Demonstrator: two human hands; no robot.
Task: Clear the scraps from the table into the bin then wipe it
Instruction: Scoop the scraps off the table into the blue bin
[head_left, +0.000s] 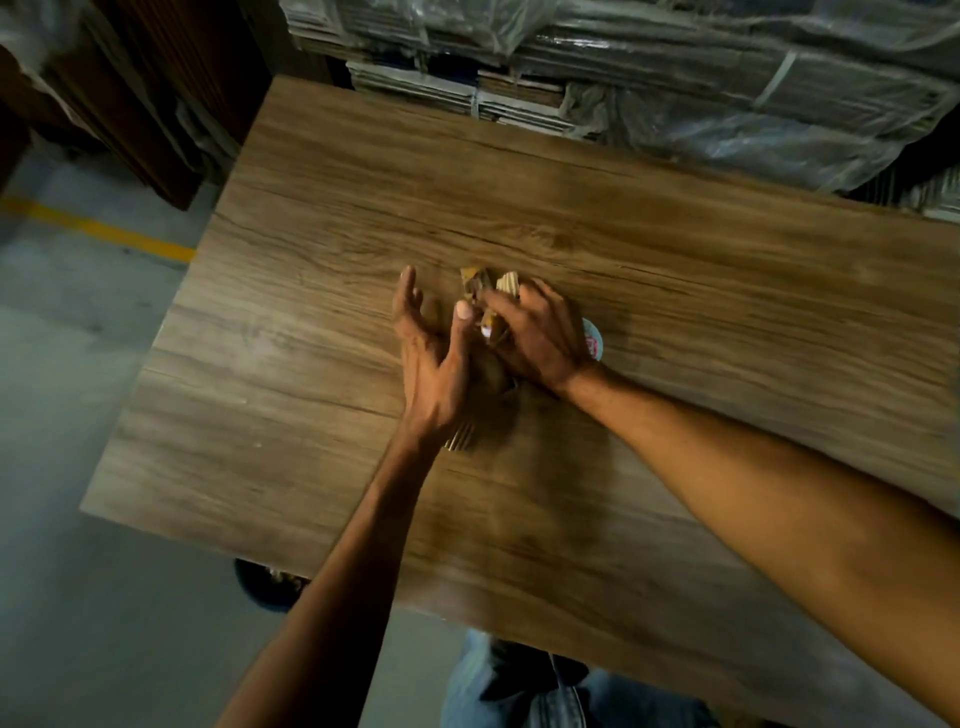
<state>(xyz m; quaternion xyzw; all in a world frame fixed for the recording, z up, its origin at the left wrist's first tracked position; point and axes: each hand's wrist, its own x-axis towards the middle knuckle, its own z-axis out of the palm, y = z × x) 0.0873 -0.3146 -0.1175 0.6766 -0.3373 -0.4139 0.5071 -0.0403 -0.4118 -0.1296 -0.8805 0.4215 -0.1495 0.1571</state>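
Observation:
A small heap of cardboard scraps (480, 285) lies in the middle of the wooden table (701, 270). My right hand (540, 340) lies over the heap from the right, fingers curled round some of the pieces. My left hand (431, 364) stands on its edge to the left of the heap, fingers straight and spread, thumb raised, cupping the scraps. Another corrugated piece (460, 440) sticks out below my left wrist. The dark round bin (262, 584) stands on the floor, half hidden under the table's near left edge.
A round pale blue and pink item (595, 339) lies on the table, partly hidden behind my right hand. Plastic-wrapped stacks of flat cardboard (675, 88) line the far side of the table. To the left is grey floor with a yellow line (98, 228).

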